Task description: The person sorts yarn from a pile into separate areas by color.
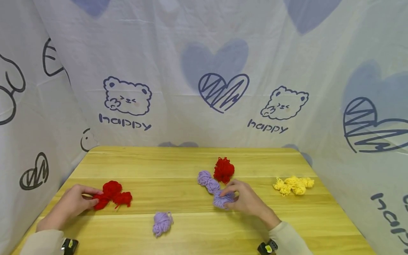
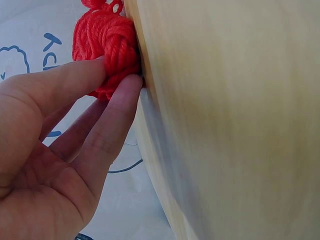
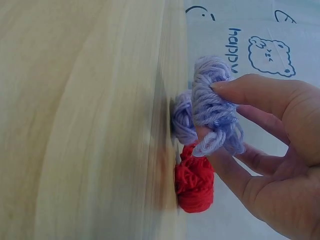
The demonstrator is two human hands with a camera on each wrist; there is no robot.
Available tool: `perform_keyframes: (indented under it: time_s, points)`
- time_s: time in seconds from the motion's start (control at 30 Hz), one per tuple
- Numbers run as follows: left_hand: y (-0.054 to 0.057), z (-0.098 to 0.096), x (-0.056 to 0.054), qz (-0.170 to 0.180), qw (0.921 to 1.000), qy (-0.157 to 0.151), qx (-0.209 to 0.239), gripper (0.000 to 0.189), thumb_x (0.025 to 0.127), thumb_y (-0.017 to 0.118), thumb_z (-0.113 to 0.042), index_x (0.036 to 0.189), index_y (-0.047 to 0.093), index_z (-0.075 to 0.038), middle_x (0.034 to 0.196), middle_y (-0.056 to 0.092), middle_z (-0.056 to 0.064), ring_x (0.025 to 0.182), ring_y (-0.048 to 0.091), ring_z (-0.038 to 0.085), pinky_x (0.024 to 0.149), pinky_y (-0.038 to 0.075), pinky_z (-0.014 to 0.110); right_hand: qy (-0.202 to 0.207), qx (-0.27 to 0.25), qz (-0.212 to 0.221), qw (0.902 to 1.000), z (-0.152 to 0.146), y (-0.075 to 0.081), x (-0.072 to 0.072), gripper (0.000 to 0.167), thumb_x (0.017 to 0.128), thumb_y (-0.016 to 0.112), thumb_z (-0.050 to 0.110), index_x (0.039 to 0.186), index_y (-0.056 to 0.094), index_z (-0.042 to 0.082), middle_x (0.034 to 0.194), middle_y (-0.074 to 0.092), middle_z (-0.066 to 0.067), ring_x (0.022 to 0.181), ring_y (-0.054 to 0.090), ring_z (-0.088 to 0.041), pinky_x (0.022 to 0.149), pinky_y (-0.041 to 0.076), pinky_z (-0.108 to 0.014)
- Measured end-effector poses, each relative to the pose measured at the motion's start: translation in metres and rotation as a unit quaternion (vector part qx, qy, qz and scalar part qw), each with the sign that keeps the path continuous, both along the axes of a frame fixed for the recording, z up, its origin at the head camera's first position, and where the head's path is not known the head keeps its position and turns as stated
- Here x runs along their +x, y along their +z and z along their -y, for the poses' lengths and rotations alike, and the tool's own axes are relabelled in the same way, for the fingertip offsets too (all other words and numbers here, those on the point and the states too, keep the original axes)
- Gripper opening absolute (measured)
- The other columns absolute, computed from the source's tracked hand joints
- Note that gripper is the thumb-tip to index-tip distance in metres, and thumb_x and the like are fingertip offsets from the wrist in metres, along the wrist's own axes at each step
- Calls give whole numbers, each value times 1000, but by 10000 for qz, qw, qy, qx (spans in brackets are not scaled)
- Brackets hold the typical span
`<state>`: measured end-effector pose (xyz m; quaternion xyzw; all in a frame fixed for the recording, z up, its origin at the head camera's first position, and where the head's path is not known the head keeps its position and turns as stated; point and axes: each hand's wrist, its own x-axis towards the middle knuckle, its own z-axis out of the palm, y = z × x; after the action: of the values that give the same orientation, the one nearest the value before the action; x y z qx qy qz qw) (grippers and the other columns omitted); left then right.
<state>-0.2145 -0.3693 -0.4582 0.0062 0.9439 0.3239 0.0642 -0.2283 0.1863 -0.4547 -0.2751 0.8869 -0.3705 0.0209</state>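
Note:
At the left of the table, my left hand (image 1: 71, 203) pinches a red yarn ball (image 2: 107, 45) between thumb and fingers. Two more red yarn balls (image 1: 112, 190) lie right against it. My right hand (image 1: 245, 198) holds a purple yarn ball (image 3: 214, 102) by thumb and fingertips, with a few loose loops hanging from it. In the head view, two other purple yarn balls (image 1: 208, 182) run in a slanting row up and left from the held one. Just behind that row lies a red yarn ball (image 1: 224, 170).
A single purple yarn ball (image 1: 162, 224) lies near the front middle of the wooden table (image 1: 178, 163). Several yellow yarn balls (image 1: 294, 185) are bunched at the right. Printed white cloth (image 1: 175, 106) hangs along the back and both sides.

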Motion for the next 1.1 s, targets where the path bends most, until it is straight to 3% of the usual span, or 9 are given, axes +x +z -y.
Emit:
perform_keyframes:
  time_s: [0.73,1.1]
  points:
    - [2,-2,1,-38,10000,-12,-37,30,89,75,-5,117,74,6,111,73,29,83,72,17,62,56,23,387,-59,143,9991,23,8,2,26,76,85,-1,97,82,14,116,67,-12,108,61,-26,75,58,-18]
    - [-1,0,0,-59,10000,-5,-47,30,89,76,-5,117,74,6,110,74,28,83,72,16,62,56,23,585,-19,159,9982,39,4,3,26,75,87,0,97,82,13,109,65,-6,100,60,-18,73,58,-19]
